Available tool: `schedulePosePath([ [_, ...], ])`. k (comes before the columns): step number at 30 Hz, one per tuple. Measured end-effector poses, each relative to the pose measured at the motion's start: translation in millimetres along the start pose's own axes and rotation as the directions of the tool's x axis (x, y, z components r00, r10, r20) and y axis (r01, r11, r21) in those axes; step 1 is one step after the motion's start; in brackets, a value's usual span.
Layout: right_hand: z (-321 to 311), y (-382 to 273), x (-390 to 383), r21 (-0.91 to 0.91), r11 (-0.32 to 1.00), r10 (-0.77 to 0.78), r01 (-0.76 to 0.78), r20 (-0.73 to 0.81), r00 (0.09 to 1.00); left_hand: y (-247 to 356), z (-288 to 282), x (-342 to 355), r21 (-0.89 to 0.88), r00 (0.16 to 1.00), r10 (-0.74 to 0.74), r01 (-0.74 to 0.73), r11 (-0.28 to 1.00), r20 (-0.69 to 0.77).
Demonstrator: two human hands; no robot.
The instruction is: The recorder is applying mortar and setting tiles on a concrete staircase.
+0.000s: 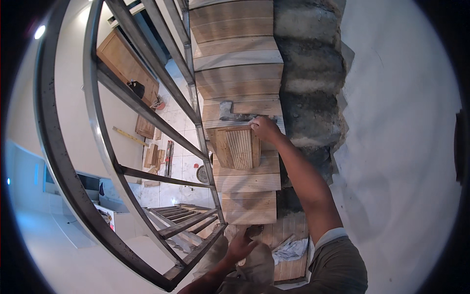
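My right hand (263,127) reaches up the staircase, fingers closed at the handle of a hatchet and the top edge of upright wooden pieces; exactly what they grip is unclear. The hatchet (225,110) lies sideways on a wood-clad step, its grey head to the left. Below it, the pale upright pieces (235,149), one of them ribbed, rest on a lower step. My left hand (240,247) is low near my knee, fingers loosely bent and apart, beside a dark shape (254,229) too indistinct to name.
A steel railing (147,170) curves along the left, above a tiled floor (176,123) holding planks (152,158), a leaning wooden panel (115,59) and a bucket (200,174). Bare concrete steps (308,73) and a white wall (391,147) run along the right. A cloth (291,250) lies below.
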State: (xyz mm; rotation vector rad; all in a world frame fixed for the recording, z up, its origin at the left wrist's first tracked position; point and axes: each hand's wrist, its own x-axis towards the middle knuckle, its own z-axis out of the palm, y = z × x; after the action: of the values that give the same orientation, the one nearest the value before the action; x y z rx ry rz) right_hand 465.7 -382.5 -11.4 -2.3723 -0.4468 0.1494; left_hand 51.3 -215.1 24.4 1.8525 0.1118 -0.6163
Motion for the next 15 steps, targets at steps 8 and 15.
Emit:
schedulePosePath([
  [8, 16, 13, -2, 0.107, 0.994, -0.006, 0.0, 0.053, 0.999, 58, -58, 265, 0.732, 0.559, 0.613, -0.017, 0.681, -0.558],
  [15, 22, 28, 8, 0.383, 0.923, 0.047, -0.039, -0.011, 0.999, 41, -84, 311, 0.808, 0.581, 0.663, -0.015, 0.588, -0.472],
])
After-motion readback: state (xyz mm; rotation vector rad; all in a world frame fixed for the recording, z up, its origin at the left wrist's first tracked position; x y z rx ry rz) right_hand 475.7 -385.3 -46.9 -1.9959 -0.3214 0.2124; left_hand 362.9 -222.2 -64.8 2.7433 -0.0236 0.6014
